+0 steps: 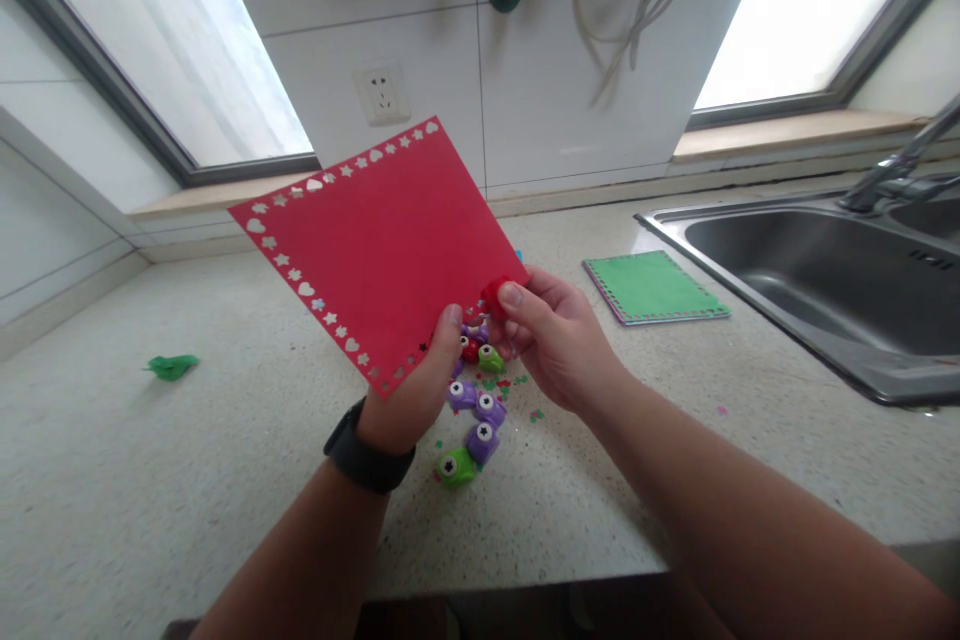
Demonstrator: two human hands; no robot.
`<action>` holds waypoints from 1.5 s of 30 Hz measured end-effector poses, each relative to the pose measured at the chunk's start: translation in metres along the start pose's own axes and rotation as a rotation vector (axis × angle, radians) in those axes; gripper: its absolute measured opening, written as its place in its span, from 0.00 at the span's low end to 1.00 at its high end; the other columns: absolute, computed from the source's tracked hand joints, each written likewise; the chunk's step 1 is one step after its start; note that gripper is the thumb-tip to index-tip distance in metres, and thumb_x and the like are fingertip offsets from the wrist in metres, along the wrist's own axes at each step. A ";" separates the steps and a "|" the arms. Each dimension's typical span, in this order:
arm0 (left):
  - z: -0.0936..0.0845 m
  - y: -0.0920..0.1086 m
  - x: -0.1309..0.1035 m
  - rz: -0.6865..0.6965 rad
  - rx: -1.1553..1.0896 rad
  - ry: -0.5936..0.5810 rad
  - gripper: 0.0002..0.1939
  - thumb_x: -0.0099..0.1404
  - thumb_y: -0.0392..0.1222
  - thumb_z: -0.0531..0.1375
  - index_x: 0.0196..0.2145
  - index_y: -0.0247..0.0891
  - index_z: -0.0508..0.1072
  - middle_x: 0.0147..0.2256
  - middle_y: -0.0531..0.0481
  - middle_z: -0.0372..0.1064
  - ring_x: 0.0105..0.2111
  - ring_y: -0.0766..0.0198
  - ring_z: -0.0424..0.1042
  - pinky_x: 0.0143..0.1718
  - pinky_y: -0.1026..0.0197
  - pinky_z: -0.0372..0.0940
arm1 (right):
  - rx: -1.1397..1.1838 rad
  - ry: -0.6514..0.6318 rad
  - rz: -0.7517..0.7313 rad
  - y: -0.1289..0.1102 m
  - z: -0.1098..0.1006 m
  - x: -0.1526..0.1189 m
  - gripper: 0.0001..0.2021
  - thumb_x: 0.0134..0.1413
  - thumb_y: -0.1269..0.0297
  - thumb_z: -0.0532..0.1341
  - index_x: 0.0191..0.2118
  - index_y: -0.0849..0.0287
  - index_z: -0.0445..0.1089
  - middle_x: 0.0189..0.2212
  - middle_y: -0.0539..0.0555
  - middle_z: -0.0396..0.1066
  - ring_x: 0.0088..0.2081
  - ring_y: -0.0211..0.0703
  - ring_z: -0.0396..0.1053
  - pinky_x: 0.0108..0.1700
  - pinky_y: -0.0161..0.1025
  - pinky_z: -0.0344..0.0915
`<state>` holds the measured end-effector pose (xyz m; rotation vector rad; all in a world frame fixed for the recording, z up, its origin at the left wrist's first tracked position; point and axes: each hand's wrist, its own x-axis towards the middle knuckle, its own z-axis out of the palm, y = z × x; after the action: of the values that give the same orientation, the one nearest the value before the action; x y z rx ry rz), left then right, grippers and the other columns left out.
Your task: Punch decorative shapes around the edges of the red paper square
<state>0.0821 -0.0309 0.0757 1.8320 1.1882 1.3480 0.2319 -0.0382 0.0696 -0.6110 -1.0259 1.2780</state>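
A red sheet of paper (382, 240) is held up at a tilt over the counter, with heart, star and flower shaped holes punched along its edges. My left hand (424, 375), a black watch on its wrist, grips the lower edge with the thumb on top. At the sheet's right corner, my right hand (551, 330) pinches a small red craft punch (493, 297) against the edge. Beneath the hands lie several more punches, among them a purple punch (483, 440) and a green punch (455, 467). Part of this group is hidden behind my hands.
A stack of green punched paper (656, 287) rests on the counter (247, 460) to the right, beside a steel sink (795, 270). A crumpled green piece (172, 366) lies at the left. Tiny paper cutouts (536, 415) are scattered near the punches. A wall socket (381, 92) is behind.
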 end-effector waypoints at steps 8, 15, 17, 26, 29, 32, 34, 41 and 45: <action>-0.004 -0.006 0.002 -0.019 -0.028 -0.018 0.27 0.72 0.57 0.52 0.17 0.44 0.63 0.16 0.54 0.59 0.24 0.61 0.67 0.38 0.55 0.68 | 0.037 0.160 -0.072 -0.005 -0.007 0.006 0.16 0.54 0.49 0.67 0.29 0.56 0.69 0.22 0.47 0.65 0.22 0.36 0.64 0.22 0.35 0.57; -0.009 -0.030 0.013 -0.089 -0.262 -0.116 0.27 0.75 0.52 0.48 0.21 0.40 0.70 0.20 0.53 0.63 0.23 0.65 0.63 0.32 0.60 0.62 | -0.542 0.165 -0.045 -0.001 -0.026 0.016 0.19 0.61 0.48 0.60 0.26 0.57 0.70 0.20 0.48 0.63 0.21 0.37 0.59 0.23 0.37 0.52; -0.010 -0.036 0.017 -0.106 -0.347 -0.114 0.26 0.74 0.51 0.49 0.25 0.38 0.75 0.21 0.52 0.67 0.22 0.66 0.63 0.28 0.61 0.59 | -0.868 0.057 -0.008 -0.001 -0.028 0.017 0.17 0.61 0.51 0.60 0.28 0.58 0.72 0.22 0.50 0.68 0.24 0.39 0.62 0.26 0.38 0.55; -0.008 -0.054 0.030 -0.190 -0.725 -0.113 0.18 0.70 0.50 0.55 0.36 0.33 0.79 0.38 0.40 0.81 0.28 0.62 0.75 0.23 0.63 0.63 | -1.378 -0.267 -0.092 0.008 -0.018 0.006 0.10 0.59 0.57 0.64 0.40 0.58 0.75 0.34 0.55 0.77 0.34 0.45 0.71 0.36 0.40 0.61; -0.008 -0.051 0.033 -0.245 -0.822 -0.102 0.17 0.68 0.49 0.58 0.38 0.31 0.79 0.40 0.37 0.81 0.31 0.58 0.78 0.21 0.63 0.63 | -1.458 -0.408 -0.168 0.011 -0.018 0.005 0.09 0.63 0.58 0.61 0.38 0.58 0.75 0.36 0.56 0.77 0.39 0.47 0.72 0.40 0.40 0.62; -0.009 -0.052 0.034 -0.282 -0.862 -0.155 0.18 0.67 0.49 0.59 0.40 0.30 0.79 0.41 0.35 0.81 0.32 0.57 0.79 0.22 0.63 0.64 | -1.535 -0.476 -0.181 0.014 -0.018 0.006 0.12 0.68 0.59 0.57 0.38 0.58 0.75 0.36 0.57 0.77 0.40 0.47 0.73 0.43 0.41 0.62; -0.009 -0.055 0.033 -0.282 -0.870 -0.186 0.18 0.68 0.49 0.59 0.40 0.30 0.80 0.41 0.35 0.82 0.32 0.57 0.79 0.23 0.63 0.64 | -1.589 -0.487 -0.193 0.015 -0.019 0.008 0.14 0.70 0.59 0.55 0.38 0.58 0.75 0.37 0.57 0.77 0.41 0.48 0.72 0.44 0.42 0.62; -0.008 -0.060 0.032 -0.286 -0.785 -0.284 0.20 0.69 0.53 0.58 0.36 0.33 0.82 0.40 0.38 0.82 0.26 0.64 0.74 0.25 0.63 0.63 | -1.663 -0.575 -0.241 0.017 -0.023 0.007 0.14 0.67 0.57 0.59 0.36 0.58 0.78 0.37 0.58 0.75 0.44 0.51 0.69 0.47 0.45 0.61; -0.010 -0.057 0.032 -0.296 -0.774 -0.338 0.20 0.67 0.54 0.60 0.37 0.32 0.82 0.40 0.37 0.82 0.25 0.65 0.72 0.27 0.62 0.63 | -1.453 -0.494 -0.197 0.017 -0.027 0.011 0.15 0.67 0.58 0.57 0.35 0.58 0.78 0.36 0.58 0.75 0.44 0.51 0.68 0.48 0.47 0.61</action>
<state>0.0570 0.0227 0.0455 1.2000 0.5969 1.0597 0.2466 -0.0197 0.0461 -1.2293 -2.3540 0.2976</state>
